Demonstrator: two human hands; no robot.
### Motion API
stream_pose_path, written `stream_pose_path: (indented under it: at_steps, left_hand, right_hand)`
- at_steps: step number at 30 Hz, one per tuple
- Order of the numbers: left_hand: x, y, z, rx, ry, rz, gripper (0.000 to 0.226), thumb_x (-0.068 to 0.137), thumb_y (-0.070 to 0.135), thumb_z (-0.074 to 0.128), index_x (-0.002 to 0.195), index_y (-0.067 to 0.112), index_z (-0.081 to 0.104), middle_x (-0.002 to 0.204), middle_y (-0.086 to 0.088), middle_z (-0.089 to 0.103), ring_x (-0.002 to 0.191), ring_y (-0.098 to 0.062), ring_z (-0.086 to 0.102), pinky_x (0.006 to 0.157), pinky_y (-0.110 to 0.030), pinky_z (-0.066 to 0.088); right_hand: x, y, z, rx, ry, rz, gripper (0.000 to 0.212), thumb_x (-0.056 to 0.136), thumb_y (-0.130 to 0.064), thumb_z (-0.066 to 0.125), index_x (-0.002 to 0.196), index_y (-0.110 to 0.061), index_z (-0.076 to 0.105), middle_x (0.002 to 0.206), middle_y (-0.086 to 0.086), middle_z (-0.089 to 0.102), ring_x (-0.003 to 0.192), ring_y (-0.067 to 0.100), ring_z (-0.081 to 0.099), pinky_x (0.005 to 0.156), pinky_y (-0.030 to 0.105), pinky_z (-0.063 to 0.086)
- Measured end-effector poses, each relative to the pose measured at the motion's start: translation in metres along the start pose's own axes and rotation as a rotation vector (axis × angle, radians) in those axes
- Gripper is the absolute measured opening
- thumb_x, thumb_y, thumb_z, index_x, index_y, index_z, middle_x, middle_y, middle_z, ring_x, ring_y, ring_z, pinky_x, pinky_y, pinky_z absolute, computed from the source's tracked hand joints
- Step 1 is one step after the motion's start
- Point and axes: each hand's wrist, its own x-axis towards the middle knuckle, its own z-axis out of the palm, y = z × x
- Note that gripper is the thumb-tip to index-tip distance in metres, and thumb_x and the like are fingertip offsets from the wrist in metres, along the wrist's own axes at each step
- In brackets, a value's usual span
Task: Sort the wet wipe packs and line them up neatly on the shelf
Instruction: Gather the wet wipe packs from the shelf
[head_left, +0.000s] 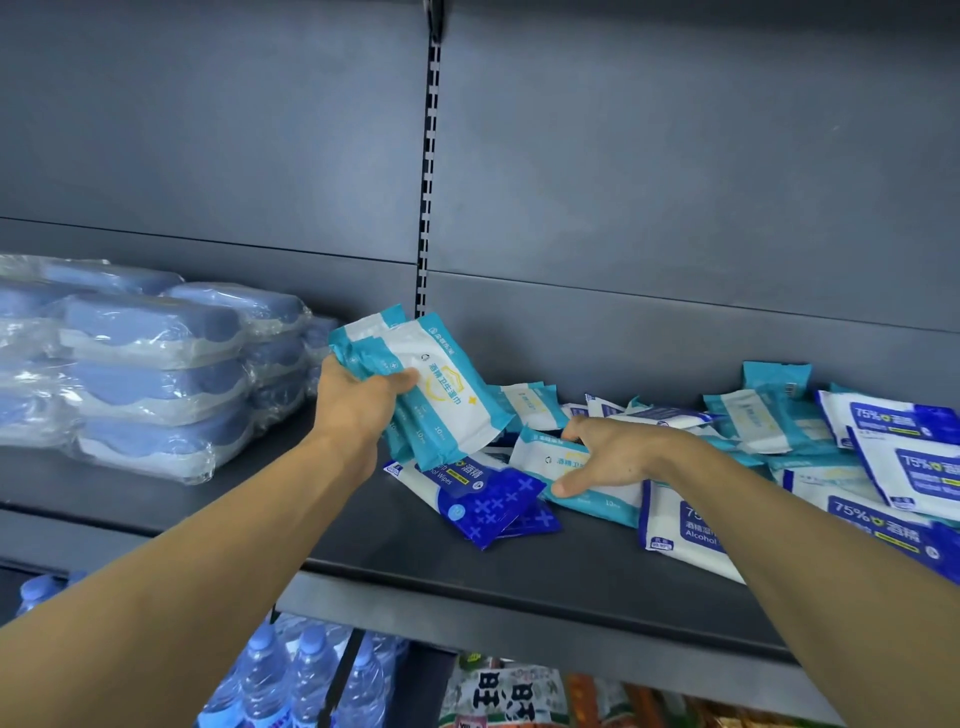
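My left hand (358, 402) grips a small stack of teal-and-white wet wipe packs (441, 389), held tilted above the dark shelf (519, 577). My right hand (608, 454) curls round another teal-and-white pack (550, 460) lying on the pile, thumb at its near edge. Just below lie dark blue packs with white crosses (488, 509). To the right spreads a jumbled heap of teal packs (763, 415) and blue-and-white 75% alcohol wipe packs (904, 457), overlapping at odd angles.
Stacked plastic-wrapped blue packs (150, 374) fill the shelf's left end. A slotted upright (428, 171) runs up the grey back panel. Bare shelf lies between the stack and the pile. Water bottles (306, 675) and snack bags (509, 691) sit on the level below.
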Motion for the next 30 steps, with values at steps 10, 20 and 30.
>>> stream_pose_path:
  at_steps: [10,20,30]
  left_hand:
    - [0.007,-0.005,0.001,0.014,-0.015,-0.007,0.046,0.083,0.003,0.068,0.125,0.012,0.05,0.113,-0.004,0.067,0.094,-0.021,0.068,0.069,-0.035,0.056]
    - [-0.012,0.005,-0.002,-0.012,-0.063,0.033,0.051,0.082,-0.001,0.068,0.126,0.01,0.045,0.113,-0.005,0.065,0.096,-0.022,0.067,0.066,-0.033,0.056]
    - [-0.077,0.038,-0.037,0.115,-0.105,0.141,0.046,0.081,0.002,0.071,0.118,0.011,0.045,0.105,0.004,0.065,0.085,-0.007,0.066,0.054,-0.018,0.053]
  right_hand:
    - [-0.002,0.001,0.004,-0.018,0.21,0.049,0.081,0.074,-0.05,0.073,0.137,-0.016,0.037,0.138,0.005,0.045,0.124,0.024,0.044,0.102,0.037,0.04]
    - [-0.021,-0.009,0.002,0.473,0.717,-0.045,0.032,0.091,-0.026,0.061,0.108,-0.007,0.043,0.102,0.009,0.059,0.085,0.024,0.061,0.064,0.035,0.05]
    - [-0.105,-0.065,0.003,0.799,0.783,-0.162,0.03,0.088,-0.034,0.062,0.107,-0.013,0.05,0.104,0.003,0.063,0.092,0.02,0.064,0.081,0.044,0.055]
